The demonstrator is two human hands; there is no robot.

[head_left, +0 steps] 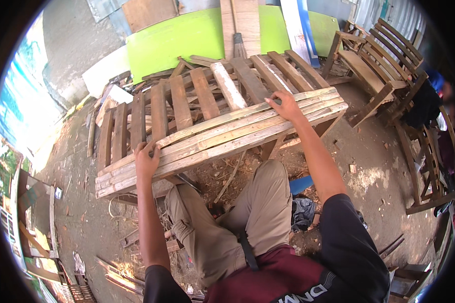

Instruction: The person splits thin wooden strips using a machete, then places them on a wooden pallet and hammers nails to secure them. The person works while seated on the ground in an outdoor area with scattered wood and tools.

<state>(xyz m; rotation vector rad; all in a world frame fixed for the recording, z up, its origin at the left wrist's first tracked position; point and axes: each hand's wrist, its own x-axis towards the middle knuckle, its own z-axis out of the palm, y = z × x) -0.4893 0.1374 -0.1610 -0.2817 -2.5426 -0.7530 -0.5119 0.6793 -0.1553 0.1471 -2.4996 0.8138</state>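
Several long, pale wooden strips (222, 135) lie side by side along the near edge of a slatted wooden frame (202, 95), just beyond my knees. Toward their left end, my left hand (146, 160) has its fingers bent over the strips. My right hand (284, 104) grips the far edge of the strips near their right end, thumb and fingers curled. Dark brown slats run away from the strips in a row. One slat (227, 86) among them is whitish. The undersides of the strips are hidden.
At the back right stands a wooden armchair (371, 70), with another wooden frame (424, 164) nearer. A broom (238, 48) leans against boards by a green panel (182, 40). Wood scraps (119, 275) lie on the dirt floor at lower left. Someone in dark clothes (423, 103) is at far right.
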